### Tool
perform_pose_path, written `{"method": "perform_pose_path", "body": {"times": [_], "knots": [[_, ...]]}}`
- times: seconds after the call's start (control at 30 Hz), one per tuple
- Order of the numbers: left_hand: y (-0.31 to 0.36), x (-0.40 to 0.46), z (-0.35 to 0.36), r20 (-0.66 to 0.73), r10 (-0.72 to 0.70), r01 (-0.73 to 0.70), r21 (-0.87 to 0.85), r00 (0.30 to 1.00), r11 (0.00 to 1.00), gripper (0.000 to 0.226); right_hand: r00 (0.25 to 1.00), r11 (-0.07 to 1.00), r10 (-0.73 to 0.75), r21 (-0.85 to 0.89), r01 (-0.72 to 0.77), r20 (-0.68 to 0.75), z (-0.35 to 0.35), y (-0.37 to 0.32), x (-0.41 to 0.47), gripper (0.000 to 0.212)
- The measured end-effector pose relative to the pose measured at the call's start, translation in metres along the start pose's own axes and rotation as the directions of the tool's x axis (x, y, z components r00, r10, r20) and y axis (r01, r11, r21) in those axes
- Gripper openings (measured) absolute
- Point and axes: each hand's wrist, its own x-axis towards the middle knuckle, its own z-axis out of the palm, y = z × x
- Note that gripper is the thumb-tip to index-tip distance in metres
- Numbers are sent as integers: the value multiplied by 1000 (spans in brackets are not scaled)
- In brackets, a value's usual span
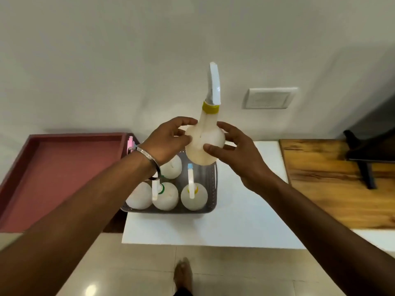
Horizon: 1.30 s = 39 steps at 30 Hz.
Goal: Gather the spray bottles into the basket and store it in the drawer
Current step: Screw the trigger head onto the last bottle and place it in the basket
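white bench [245, 221] is noted under grey basket [210, 207], four bottles inside. spray bottle [204, 146] is held above basket, round body gripped by curled left hand [168, 142] and right hand [237, 152]. judged light, smooth, rigid; best held at body.

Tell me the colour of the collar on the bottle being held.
Yellow: the collar on the held spray bottle, clearest in the head view.
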Motion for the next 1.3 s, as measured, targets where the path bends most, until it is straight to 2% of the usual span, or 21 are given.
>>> {"method": "perform_pose_path", "body": {"times": [0.13,0.23,0.4,0.53,0.83,1.03,1.3], "knots": [[-28,44,6,27,-143,143,17,989,990,45,1000,987,21,-158,-20,3,12,35,33,74],[-48,72,16,72,-242,246,-60,968,967,45,997,975,79,-209,-75,10,17,62,51,73],[-71,104,28,167,-356,375,-102,920,921,34,987,951,163,-266,-160,-12,27,92,68,73],[-82,117,36,208,-380,395,-30,901,918,40,981,941,194,-280,-190,-16,33,102,79,72],[-101,138,60,175,-459,474,-49,871,879,41,964,900,263,-349,-262,-44,37,121,96,73],[-121,141,67,138,-463,471,-29,876,882,47,966,883,250,-396,-253,-58,48,134,106,63],[-134,140,75,100,-421,420,36,901,907,36,958,865,285,-420,-274,-38,60,152,108,61]]}}
